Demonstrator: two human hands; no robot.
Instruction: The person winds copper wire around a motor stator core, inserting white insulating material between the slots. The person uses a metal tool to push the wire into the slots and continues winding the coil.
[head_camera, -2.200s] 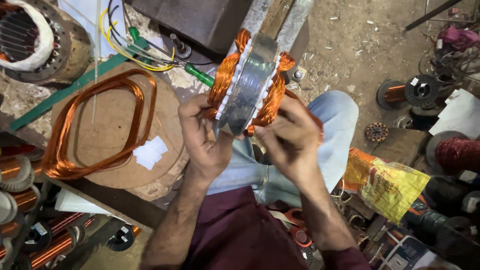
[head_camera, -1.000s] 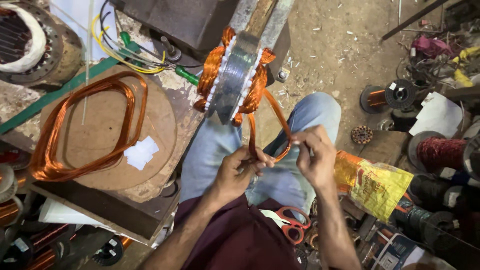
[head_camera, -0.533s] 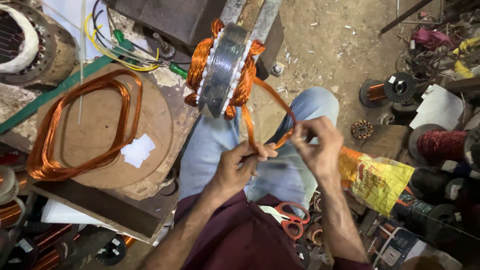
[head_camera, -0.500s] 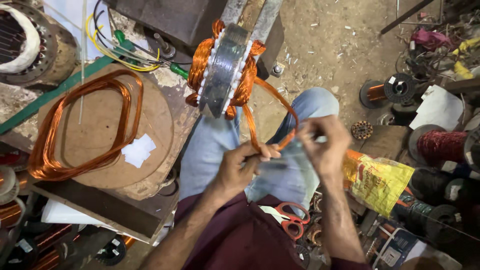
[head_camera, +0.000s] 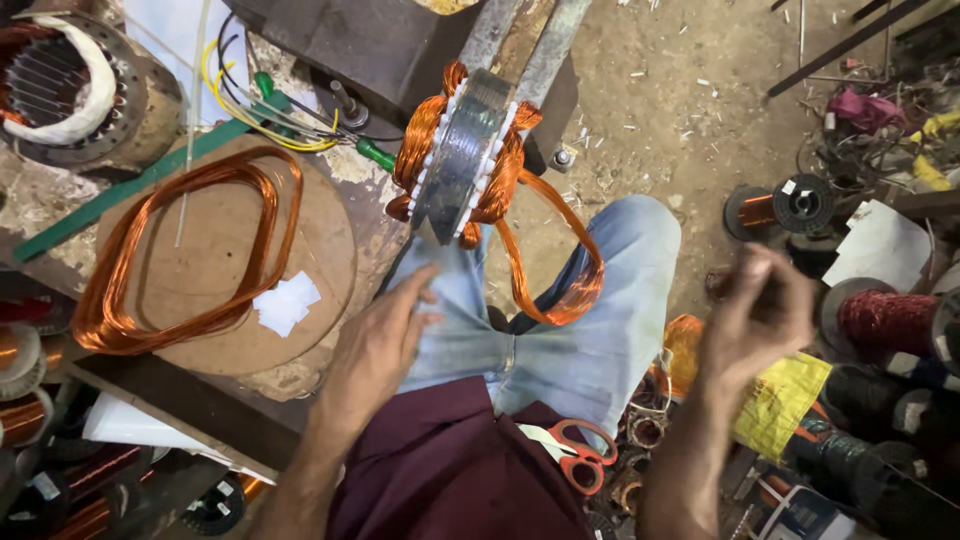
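A: Nearest to us we see a maroon shirt (head_camera: 450, 470) of soft cloth, and beside it red-handled scissors (head_camera: 580, 455) lying by the lap. What of the hands?

B: We see the left hand (head_camera: 375, 350) lying flat on pale, worn denim jeans (head_camera: 560, 340), fingers loosely spread and holding nothing. The right hand (head_camera: 755, 315) hangs in the air off to the side, blurred; its fingers look loosely curled, and we see nothing in them.

A: Half a second ago both hands pinched the copper loop together over the lap. Now we find they have let it go and drawn apart.

B: Yes. The loose copper coil (head_camera: 555, 265), a glossy bundle of fine orange wire, hangs free in a long drooping loop between the knees, still joined to the stator.

A: And the stator (head_camera: 465, 155)?

B: We see it just beyond the knees, edge-on: a grey laminated metal ring, its sides packed with shiny copper windings and small white slips. It stands against a grey metal bracket (head_camera: 525, 45).

A: To the left we note a round wooden board (head_camera: 320, 260), rough and dusty, carrying a rounded-rectangle copper coil (head_camera: 185, 250) and white paper scraps (head_camera: 285, 303).

B: Farther off, we see a second motor housing (head_camera: 85, 85), rusty, and yellow wires (head_camera: 255, 110). On the right, a crumpled yellow bag (head_camera: 780, 400) and dark wire spools (head_camera: 785, 205) on the dirt floor.
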